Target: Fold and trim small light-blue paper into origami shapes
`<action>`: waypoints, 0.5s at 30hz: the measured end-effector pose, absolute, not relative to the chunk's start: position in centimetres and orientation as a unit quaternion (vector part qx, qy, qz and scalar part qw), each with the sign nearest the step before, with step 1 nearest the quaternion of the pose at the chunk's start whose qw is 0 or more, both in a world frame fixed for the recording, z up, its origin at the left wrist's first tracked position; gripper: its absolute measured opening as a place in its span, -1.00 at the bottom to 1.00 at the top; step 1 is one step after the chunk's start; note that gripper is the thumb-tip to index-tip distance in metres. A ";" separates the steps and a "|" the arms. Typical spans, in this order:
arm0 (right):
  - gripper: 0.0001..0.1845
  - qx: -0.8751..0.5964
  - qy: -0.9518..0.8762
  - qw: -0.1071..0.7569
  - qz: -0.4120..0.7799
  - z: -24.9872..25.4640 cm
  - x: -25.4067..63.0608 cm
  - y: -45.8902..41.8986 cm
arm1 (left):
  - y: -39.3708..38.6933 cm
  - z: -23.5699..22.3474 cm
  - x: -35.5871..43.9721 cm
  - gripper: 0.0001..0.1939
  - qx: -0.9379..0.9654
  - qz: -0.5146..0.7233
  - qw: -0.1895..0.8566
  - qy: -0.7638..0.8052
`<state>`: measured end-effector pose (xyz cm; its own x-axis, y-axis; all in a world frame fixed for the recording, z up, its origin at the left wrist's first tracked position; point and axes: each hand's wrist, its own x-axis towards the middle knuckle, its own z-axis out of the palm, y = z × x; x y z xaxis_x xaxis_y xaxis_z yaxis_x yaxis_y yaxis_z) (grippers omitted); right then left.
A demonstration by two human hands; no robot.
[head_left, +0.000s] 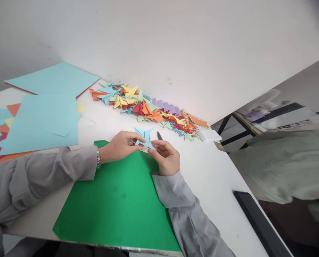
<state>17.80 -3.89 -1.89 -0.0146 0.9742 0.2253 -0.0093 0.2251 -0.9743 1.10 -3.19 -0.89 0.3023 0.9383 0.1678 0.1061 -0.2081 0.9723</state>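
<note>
A small light-blue folded paper plane (145,137) is held between both hands above the top edge of a green board (116,203). My left hand (120,146) pinches its left side between thumb and fingers. On the right side, my right hand (166,156) grips the paper with thumb and index finger. A whitish patch shows at the plane's lower edge; whether it is a separate piece I cannot tell. Just beyond my right hand lies a dark pointed object (159,135), partly hidden.
A long heap of colourful folded paper planes (143,107) runs along the wall. Large light-blue sheets (44,125) and coloured scraps lie at the left. A black bar-shaped object (255,217) sits near the table's right edge, beside a person in pale clothing (287,164).
</note>
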 end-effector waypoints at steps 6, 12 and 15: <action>-0.75 -0.437 -0.578 0.535 0.434 -1.6 17.6 -4.1 | -3.4 -0.4 1.1 -0.84 0.661 0.440 0.452 0.407; -0.85 -0.456 -0.599 0.517 0.408 -1.9 17.5 -4.2 | -3.3 -0.6 1.1 -0.84 0.657 0.448 0.447 0.410; -0.87 -0.469 -0.591 0.511 0.412 -1.9 17.5 -4.2 | -3.2 -0.8 1.1 -0.82 0.648 0.455 0.444 0.419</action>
<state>17.51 -4.20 -1.86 -0.0378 0.9754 0.2172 0.1330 0.2203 -0.9663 1.09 -3.19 -0.83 0.2353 0.9474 0.2169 0.1393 -0.2538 0.9572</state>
